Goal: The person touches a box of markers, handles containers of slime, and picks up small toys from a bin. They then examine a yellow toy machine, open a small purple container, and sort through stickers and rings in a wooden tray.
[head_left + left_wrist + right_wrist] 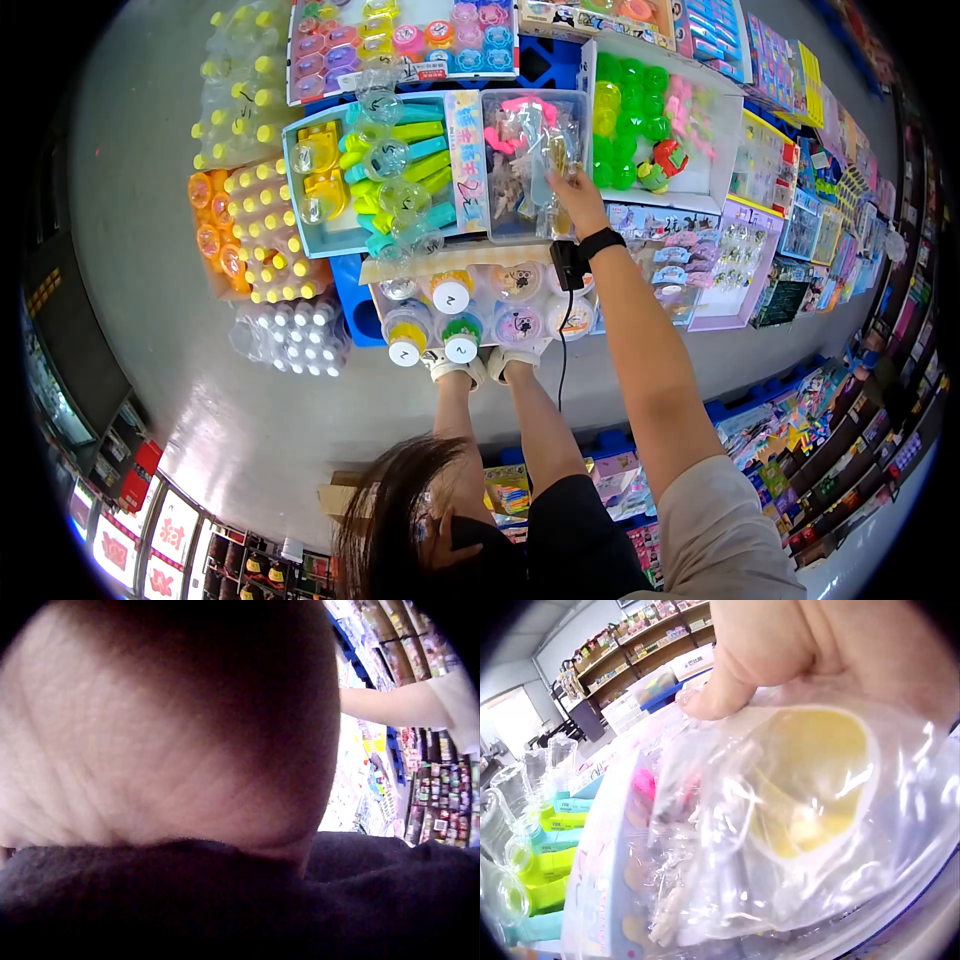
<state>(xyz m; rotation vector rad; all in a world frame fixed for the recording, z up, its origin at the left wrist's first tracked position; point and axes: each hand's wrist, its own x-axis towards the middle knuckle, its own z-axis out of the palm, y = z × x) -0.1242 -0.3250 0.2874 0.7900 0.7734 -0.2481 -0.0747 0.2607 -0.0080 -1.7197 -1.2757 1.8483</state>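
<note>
My right hand (578, 200) reaches over a clear plastic bin (490, 225) and grips a clear plastic bag (712, 889) near its top, thumb on the near side. Inside the bag shows a round yellow piece with a pale rim (810, 780). Other bagged pieces, among them a bright pink one (505, 140), lie in the bin below. In the head view my left hand (445, 545) rests low against the dark shorts (580, 540), partly covered by hair. The left wrist view is filled mostly by skin above dark cloth (150, 900).
Left of the bin stands a box of teal and lime-green toys (410, 160) with clear round tops. Green round containers (630, 130) fill a box to the right. Lidded tubs (460, 335) stand in front, close to the feet. Bundles of yellow-capped bottles (265, 225) stand at far left.
</note>
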